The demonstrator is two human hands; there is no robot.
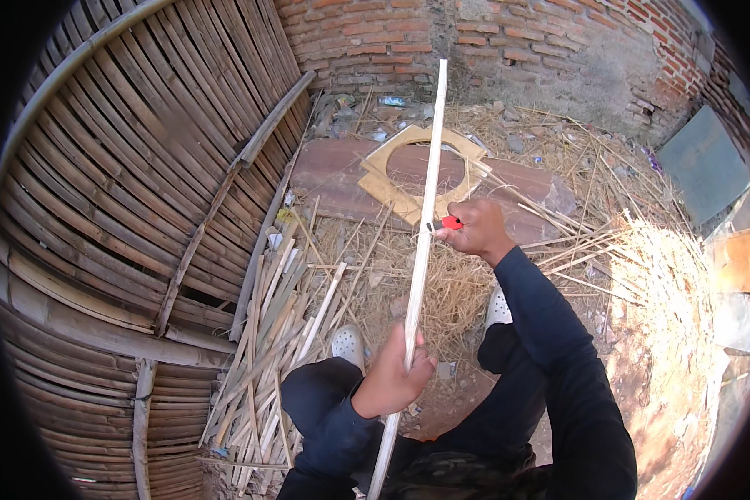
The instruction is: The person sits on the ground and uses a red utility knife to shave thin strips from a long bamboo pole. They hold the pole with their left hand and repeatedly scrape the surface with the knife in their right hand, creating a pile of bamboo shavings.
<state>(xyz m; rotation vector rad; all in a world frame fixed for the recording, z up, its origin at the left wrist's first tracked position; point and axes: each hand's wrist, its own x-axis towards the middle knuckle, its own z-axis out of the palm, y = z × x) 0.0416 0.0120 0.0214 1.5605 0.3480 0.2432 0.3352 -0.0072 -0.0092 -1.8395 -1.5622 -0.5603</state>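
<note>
Currently, the left hand is closed around a long pale bamboo strip, gripping it near the lower end. The strip runs up and away from the person, its far tip pointing toward the brick wall. The right hand is closed on a red-handled knife, whose blade end meets the strip about midway along its length. Both arms wear dark sleeves. Below the hands, two white shoes rest on ground covered in dry shavings. A pile of split bamboo slats lies just left of the legs. A large woven bamboo panel stands on the left. A plywood board with a round hole lies behind the strip.
</note>
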